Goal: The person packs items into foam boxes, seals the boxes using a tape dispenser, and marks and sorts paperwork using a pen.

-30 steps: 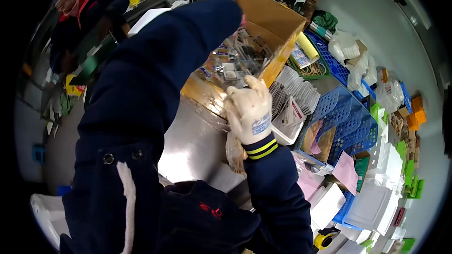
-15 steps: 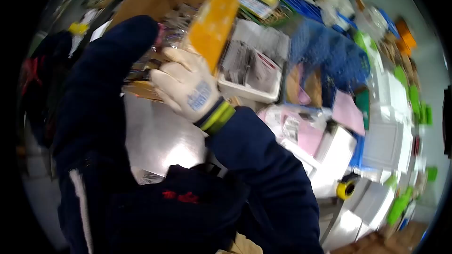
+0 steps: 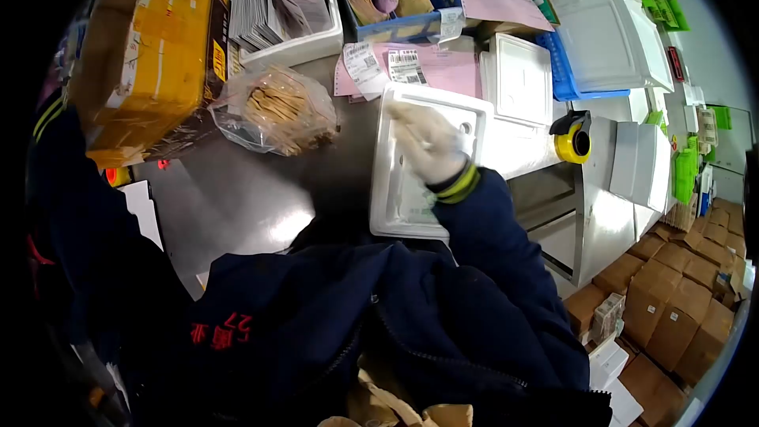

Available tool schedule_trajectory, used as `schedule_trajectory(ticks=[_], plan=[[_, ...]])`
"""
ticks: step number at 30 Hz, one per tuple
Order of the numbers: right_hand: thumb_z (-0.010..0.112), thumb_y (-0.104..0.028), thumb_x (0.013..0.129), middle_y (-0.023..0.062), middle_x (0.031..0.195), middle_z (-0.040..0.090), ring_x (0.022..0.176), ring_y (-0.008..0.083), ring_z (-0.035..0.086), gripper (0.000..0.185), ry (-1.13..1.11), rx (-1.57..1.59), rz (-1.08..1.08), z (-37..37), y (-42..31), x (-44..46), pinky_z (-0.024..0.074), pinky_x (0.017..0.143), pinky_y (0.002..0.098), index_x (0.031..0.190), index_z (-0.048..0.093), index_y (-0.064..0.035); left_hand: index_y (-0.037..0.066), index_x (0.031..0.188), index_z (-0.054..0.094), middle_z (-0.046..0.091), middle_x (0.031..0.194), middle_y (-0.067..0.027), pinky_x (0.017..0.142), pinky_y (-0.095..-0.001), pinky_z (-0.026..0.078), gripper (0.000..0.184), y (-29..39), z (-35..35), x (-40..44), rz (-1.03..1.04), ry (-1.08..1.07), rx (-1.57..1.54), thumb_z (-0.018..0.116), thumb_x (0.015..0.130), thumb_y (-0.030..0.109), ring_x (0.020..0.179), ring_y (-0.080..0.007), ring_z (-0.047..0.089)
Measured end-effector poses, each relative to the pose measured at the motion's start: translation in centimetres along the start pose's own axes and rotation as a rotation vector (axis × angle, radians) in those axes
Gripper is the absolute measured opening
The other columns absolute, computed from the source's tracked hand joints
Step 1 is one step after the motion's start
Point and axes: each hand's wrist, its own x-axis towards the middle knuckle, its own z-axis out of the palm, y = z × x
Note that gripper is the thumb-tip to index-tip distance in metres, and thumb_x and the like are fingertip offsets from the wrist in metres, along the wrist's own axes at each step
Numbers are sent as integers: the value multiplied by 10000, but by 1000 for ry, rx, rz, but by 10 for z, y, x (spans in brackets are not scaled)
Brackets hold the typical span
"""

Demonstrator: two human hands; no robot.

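Observation:
My right hand, in a white glove, is over a white foam tray in front of me. Motion smears its fingers, so I cannot tell whether they are closed on anything. The tray has a raised rim and small recesses inside. My left sleeve reaches up along the left edge, past a cardboard box covered in yellow tape. The left hand itself does not show. Between the box and the tray lies a clear plastic bag holding a bundle of thin brownish pieces.
Behind the bag, a white foam box holds many upright cards. Blue baskets with papers stand at the back. Labelled pink sheets, a foam lid and a yellow tape dispenser are at right. Cardboard cartons are stacked lower right.
My view has swung to the right and down. My right hand has left the cardboard box and moved to the foam tray. The left arm is now farther out at the left.

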Motion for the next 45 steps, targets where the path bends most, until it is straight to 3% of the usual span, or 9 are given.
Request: schedule_trajectory(ticks=[3,5,8,9,11,16,22,39,45], plan=[[581,-64,805,206,1091,563,1013,270,558,437,383,-182,450,-26,69,-98,436,894,329,1206,463,64,-11,789,561,566,671,-126,519,-339,455,293,122,-74,-20,164,383,-541,575,860,273,567,-244,532],[608,-97,788,229,1125,530,1043,305,532,519,430,-146,561,-28,90,-142,428,905,349,1238,415,75,23,984,541,557,933,-154,715,-366,447,307,202,-71,-79,-276,-270,-1249,495,868,304,811,-255,547],[580,-63,791,249,1234,440,1125,303,478,548,401,29,628,-23,106,-173,403,942,348,1272,362,79,66,1002,573,582,1030,-129,725,-313,502,159,372,-82,-146,68,-745,-2325,478,893,132,867,-218,587],[582,-60,789,248,1233,441,1122,303,481,547,400,41,626,-25,107,-174,404,941,347,1270,364,80,76,959,585,614,953,-94,740,-288,497,117,404,-115,-134,99,-1054,-1467,513,871,105,857,-187,591],[584,-56,786,247,1231,443,1119,302,483,546,398,65,626,-31,106,-177,404,941,345,1268,366,81,47,917,588,626,913,-86,780,-305,472,146,459,-109,-170,118,-1304,-1502,552,855,174,851,-216,597],[602,-79,778,238,1211,458,1033,302,531,594,272,135,604,-47,116,-183,452,863,344,1285,336,77,123,1197,502,522,1157,-81,883,-348,403,399,485,-118,-189,569,-1010,-643,536,824,261,1073,-256,472],[669,-256,727,263,1086,520,937,325,555,747,40,45,561,-59,127,-174,459,805,363,1286,312,88,179,1318,382,353,1377,-53,1073,-463,130,586,526,-148,-230,464,-1030,-843,499,824,471,1289,-249,287],[614,-222,663,256,979,545,905,391,533,655,-56,-158,487,-73,124,-138,425,810,438,1205,379,58,133,1156,528,439,1297,-64,1009,-384,284,381,523,-180,-250,411,-837,-776,560,778,164,1171,-243,399],[599,-285,727,213,1031,558,962,346,542,571,-287,-58,584,-97,143,-116,432,833,374,1193,454,13,176,1231,495,439,1298,-47,1058,-450,151,429,523,-188,-254,337,-1000,-798,487,841,354,1239,-258,327]])
